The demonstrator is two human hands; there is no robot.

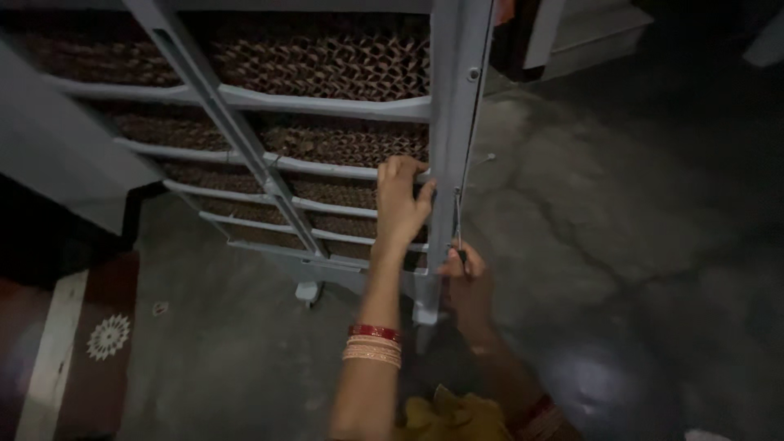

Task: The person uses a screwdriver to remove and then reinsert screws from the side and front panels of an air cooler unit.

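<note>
Left hand (400, 204) grips cooler frame (449, 122) edge; right hand (467, 282) below.

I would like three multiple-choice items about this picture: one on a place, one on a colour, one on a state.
1. Where does the left hand rest?
A. on the edge of the grey plastic slatted panel with brown honeycomb padding behind it
B. on the floor
C. on the patterned mat

2. What colour is the uppermost bangle on the left wrist?
A. blue
B. red
C. white

3. How does the right hand stand?
A. flat and open on the floor
B. closed around a thin metal tool that points up along the panel's grey side post
C. out of view

Key: 1 A, its fingers curl over a slat; 2 B, red above paler gold ones; 3 B, the shaft rises from the fist.
</note>
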